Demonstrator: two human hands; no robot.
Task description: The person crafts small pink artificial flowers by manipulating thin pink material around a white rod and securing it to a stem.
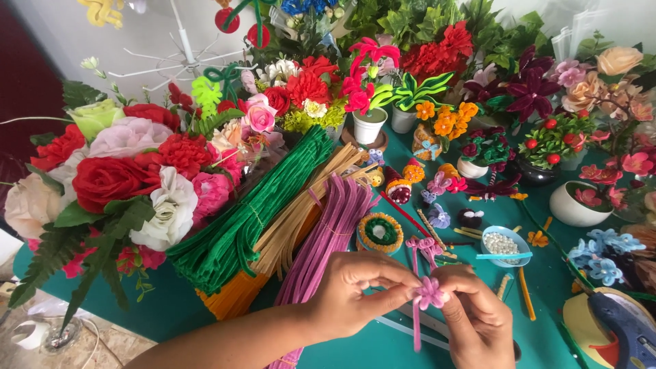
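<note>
Both of my hands meet low in the middle of the view over a teal table (547, 273). My left hand (355, 287) pinches a small pink pipe-cleaner flower (429, 295) from the left. My right hand (475, 318) grips the same flower from below and the right, its pink stem (416, 333) hanging down between the hands. Just behind the fingers lies another pink twisted pipe-cleaner piece (424, 246).
Bundles of green (260, 212), tan (301, 219), pink (328, 239) and orange (232, 297) pipe cleaners lie left of my hands. A large bouquet (116, 178) stands far left. Small potted craft flowers (369, 109) fill the back. A bowl of white beads (504, 244) and a glue gun (625, 328) sit at right.
</note>
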